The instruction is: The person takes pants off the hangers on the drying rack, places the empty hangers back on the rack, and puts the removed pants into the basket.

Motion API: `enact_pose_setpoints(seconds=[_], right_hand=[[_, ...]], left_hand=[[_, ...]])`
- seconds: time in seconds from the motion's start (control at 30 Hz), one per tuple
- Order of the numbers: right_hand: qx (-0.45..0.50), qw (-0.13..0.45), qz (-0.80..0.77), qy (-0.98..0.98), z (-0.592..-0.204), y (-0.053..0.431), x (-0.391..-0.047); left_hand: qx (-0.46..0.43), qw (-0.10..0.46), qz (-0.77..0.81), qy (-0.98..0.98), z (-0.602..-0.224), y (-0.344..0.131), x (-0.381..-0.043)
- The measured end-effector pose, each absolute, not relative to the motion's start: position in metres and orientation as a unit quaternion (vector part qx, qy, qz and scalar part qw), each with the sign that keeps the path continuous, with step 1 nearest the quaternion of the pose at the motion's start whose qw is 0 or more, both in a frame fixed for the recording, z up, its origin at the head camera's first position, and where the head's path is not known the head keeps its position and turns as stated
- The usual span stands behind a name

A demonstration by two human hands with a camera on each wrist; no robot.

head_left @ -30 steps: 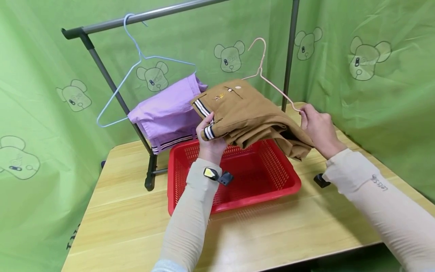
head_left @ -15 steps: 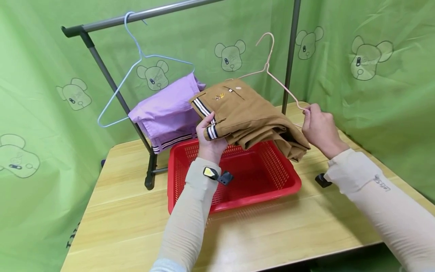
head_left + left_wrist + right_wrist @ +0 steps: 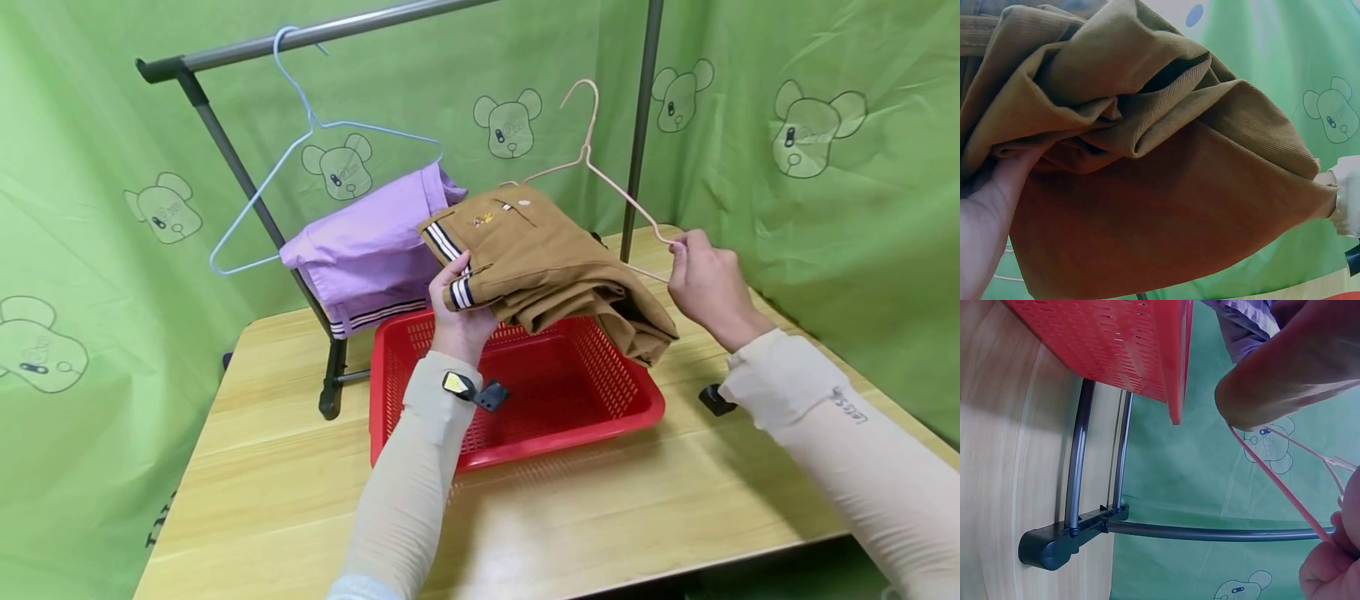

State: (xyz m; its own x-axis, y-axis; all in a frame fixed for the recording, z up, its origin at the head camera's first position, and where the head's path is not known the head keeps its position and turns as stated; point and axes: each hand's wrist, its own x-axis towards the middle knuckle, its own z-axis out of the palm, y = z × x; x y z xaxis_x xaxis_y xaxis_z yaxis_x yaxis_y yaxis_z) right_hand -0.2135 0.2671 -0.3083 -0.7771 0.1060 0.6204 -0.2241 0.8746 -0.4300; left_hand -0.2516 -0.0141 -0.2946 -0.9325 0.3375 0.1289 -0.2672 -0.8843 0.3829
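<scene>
A pair of brown trousers (image 3: 540, 242) with a striped waistband lies folded over a pink wire hanger (image 3: 586, 153). My left hand (image 3: 459, 321) holds the waistband end, thumb on top and the other fingers hidden underneath. Bunched cloth hangs beside that hand in the left wrist view. At the hanger's right corner, my right hand (image 3: 708, 279) grips the wire. The hanger's hook points up, apart from the rack bar. In the right wrist view the trousers (image 3: 1297, 369) surround the pink wire, which runs into the curled fingers (image 3: 1329, 565).
A dark clothes rack (image 3: 390, 19) stands on the wooden table (image 3: 300, 500). From its bar hangs a blue hanger (image 3: 375, 127) bearing folded purple trousers (image 3: 367, 229). Below my hands sits a red perforated basket (image 3: 555, 439). Green printed cloth (image 3: 810, 250) encloses the table's back and sides.
The pink hanger and my right hand have shifted slightly right, exposing its lower wire beside the brown trousers. The trousers sag a little lower. The purple trousers sway slightly on the blue hanger.
</scene>
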Motion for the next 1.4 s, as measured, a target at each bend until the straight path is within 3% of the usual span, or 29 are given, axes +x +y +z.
enact_pose_setpoints(seconds=[0.7,1.03,1.4], right_hand=[[0.021,0.317,0.252,-0.914,-0.303,0.272,-0.212],[0.021,0.341,0.252,-0.905,-0.300,0.273,-0.213],[0.007,0.319,0.259,-0.911,-0.300,0.278,-0.214]], left_hand=[[0.061,0.198,0.957,0.204,-0.300,-0.018,-0.245],[0.048,0.214,0.958,0.184,-0.299,-0.019,-0.241],[0.022,0.218,0.956,0.193,-0.298,-0.026,-0.233]])
